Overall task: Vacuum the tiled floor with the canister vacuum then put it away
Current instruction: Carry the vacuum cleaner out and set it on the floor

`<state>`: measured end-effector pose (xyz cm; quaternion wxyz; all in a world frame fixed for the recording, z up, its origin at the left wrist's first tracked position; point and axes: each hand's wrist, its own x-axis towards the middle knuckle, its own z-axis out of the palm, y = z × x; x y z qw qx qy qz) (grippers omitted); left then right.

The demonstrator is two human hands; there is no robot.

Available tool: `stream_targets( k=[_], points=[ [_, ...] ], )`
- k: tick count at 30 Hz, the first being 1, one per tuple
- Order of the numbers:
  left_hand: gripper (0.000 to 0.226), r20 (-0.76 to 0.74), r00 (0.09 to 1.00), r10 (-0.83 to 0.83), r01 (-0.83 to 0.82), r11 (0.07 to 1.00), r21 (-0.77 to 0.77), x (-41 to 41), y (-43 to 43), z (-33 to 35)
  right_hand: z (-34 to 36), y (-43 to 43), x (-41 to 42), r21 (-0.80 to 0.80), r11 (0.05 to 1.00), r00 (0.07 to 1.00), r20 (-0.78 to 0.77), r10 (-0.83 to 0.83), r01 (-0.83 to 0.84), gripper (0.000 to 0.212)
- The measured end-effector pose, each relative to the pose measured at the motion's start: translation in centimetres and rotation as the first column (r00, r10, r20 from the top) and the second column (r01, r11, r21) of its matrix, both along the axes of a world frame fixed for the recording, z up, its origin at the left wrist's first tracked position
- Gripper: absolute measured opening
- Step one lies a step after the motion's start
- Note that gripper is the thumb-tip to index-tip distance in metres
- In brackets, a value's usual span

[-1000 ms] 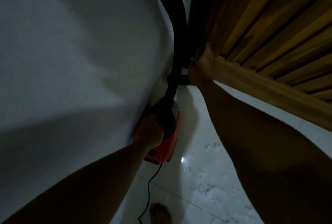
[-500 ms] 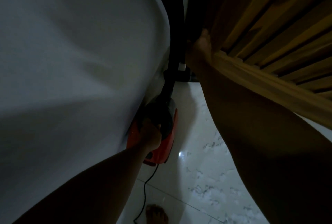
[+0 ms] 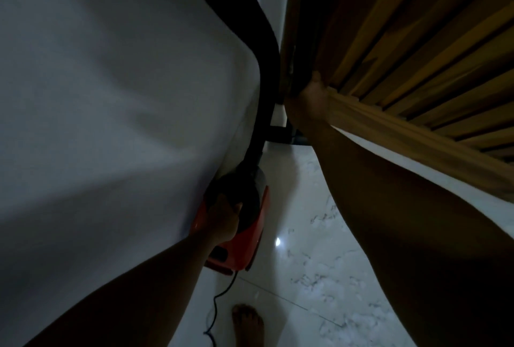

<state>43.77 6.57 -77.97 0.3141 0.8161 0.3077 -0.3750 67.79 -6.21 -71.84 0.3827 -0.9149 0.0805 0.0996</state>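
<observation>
Vacuum is gripped by left hand; right hand holds slatted door.

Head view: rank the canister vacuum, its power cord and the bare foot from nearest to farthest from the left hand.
1. canister vacuum: gripped by the left hand.
2. power cord: trails from the vacuum's rear, below the hand.
3. bare foot: on the tiled floor, at the bottom edge.
The right hand grips the wooden door.

The hose fills the narrow gap between white wall and slatted door; the tiled floor below lies open.
</observation>
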Motion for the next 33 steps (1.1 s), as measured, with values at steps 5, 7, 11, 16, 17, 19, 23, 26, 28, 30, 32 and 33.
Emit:
stream_targets(
  k=[5, 7, 11, 16, 17, 19, 23, 26, 28, 30, 32, 33],
  points=[
    [0.067, 0.021, 0.999, 0.048, -0.047, 0.999, -0.012, -5.2, 1.0, 4.0, 4.1, -0.9, -3.8, 0.099, 0.995, 0.999, -0.038, 0.032, -0.028, 0.051],
    [0.065, 0.027, 0.999, 0.033, -0.033, 0.999, 0.018, -7.0, 1.3, 6.4, 5.9, -1.0, -5.4, 0.117, 0.993, 0.994, -0.112, 0.019, -0.006, 0.028],
    [0.064, 0.018, 0.998, 0.066, -0.066, 0.997, 0.04, -10.6, 0.8, 11.8, 10.6, -1.2, -9.9, 0.142, 0.989, 0.987, -0.155, -0.029, 0.052, 0.01],
    [0.056, 0.066, 0.996, 0.053, -0.055, 0.998, 0.036, -16.0, 0.2, 20.3, 18.2, -1.8, -17.9, 0.185, 0.98, 0.984, -0.172, -0.041, 0.073, 0.044],
    [0.055, 0.079, 0.996, 0.046, -0.05, 0.998, 0.05, -17.2, 0.1, 21.9, 19.9, -2.0, -19.8, 0.191, 0.979, 0.985, -0.169, -0.041, 0.073, 0.047],
    [0.051, 0.095, 0.995, 0.041, -0.046, 0.998, 0.05, -20.4, -0.2, 25.7, 23.3, -2.3, -24.1, 0.211, 0.975, 0.988, -0.149, -0.043, 0.074, 0.052],
    [0.053, 0.103, 0.994, 0.03, -0.035, 0.998, 0.047, -27.7, -0.8, 31.7, 30.0, -3.1, -32.6, 0.238, 0.966, 0.991, -0.113, -0.072, 0.098, 0.056],
    [0.059, 0.14, 0.989, 0.034, -0.04, 0.998, 0.041, -33.8, -0.8, 35.7, 34.6, -4.0, -39.9, 0.273, 0.956, 0.992, -0.084, -0.089, 0.109, 0.059],
    [0.051, 0.187, 0.982, 0.033, -0.038, 0.999, 0.025, -37.4, -0.7, 37.8, 37.2, -4.5, -44.3, 0.285, 0.95, 0.991, -0.061, -0.119, 0.131, 0.06],
    [0.04, 0.213, 0.977, 0.031, -0.034, 0.999, 0.013, -42.5, -0.7, 40.2, 39.8, -5.0, -50.2, 0.296, 0.947, 0.992, -0.03, -0.122, 0.125, 0.06],
    [0.04, 0.228, 0.973, 0.017, -0.031, 0.998, 0.058, -46.9, -0.9, 41.9, 41.6, -5.4, -55.0, 0.315, 0.942, 0.993, -0.012, -0.121, 0.119, 0.061],
    [0.041, 0.221, 0.975, 0.013, -0.033, 0.996, 0.087, -48.6, -1.0, 42.7, 42.2, -5.5, -57.0, 0.324, 0.939, 0.993, -0.01, -0.121, 0.118, 0.061]
  ],
)
